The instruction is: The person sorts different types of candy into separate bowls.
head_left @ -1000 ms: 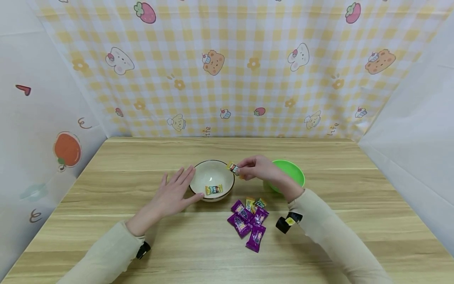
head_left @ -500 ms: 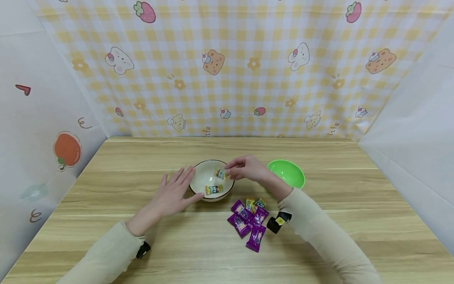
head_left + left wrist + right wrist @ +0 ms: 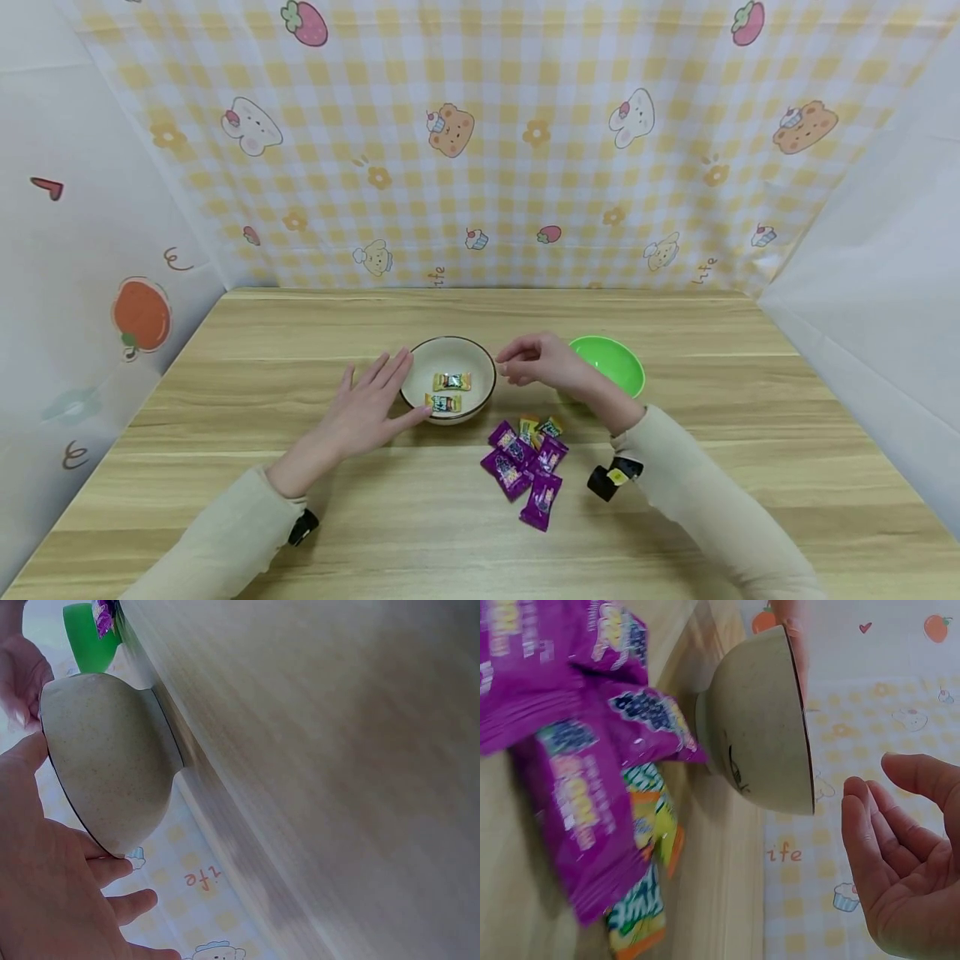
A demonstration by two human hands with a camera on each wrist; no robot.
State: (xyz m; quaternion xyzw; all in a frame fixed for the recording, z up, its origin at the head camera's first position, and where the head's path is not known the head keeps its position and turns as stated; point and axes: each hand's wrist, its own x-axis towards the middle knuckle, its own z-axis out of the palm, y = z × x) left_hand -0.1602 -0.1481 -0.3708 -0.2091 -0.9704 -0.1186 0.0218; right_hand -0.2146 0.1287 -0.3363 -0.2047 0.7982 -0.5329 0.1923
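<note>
A cream bowl with a dark rim [image 3: 447,353] stands mid-table in the head view. Inside lie two small yellow wrapped candies [image 3: 452,382], one behind the other. My left hand [image 3: 365,410] spreads its fairly straight fingers and thumb against the bowl's left rim, as the left wrist view also shows. Just off the right rim hovers my right hand [image 3: 542,364], holding nothing. In the right wrist view its thumb and bent fingers [image 3: 861,817] stand apart. Several purple candy packets [image 3: 506,474] lie in front, with yellow-green candies [image 3: 528,431] at their far side.
A green bowl [image 3: 611,367] stands right of the cream bowl, partly behind my right forearm. The wooden table [image 3: 375,533] ends at a checked cloth backdrop [image 3: 495,183]. Each wrist carries a black camera [image 3: 602,483].
My right hand has carried a yellow candy over the cream bowl, let it go inside, and drawn back right. The other candy there has shifted slightly left. My left hand has stayed put.
</note>
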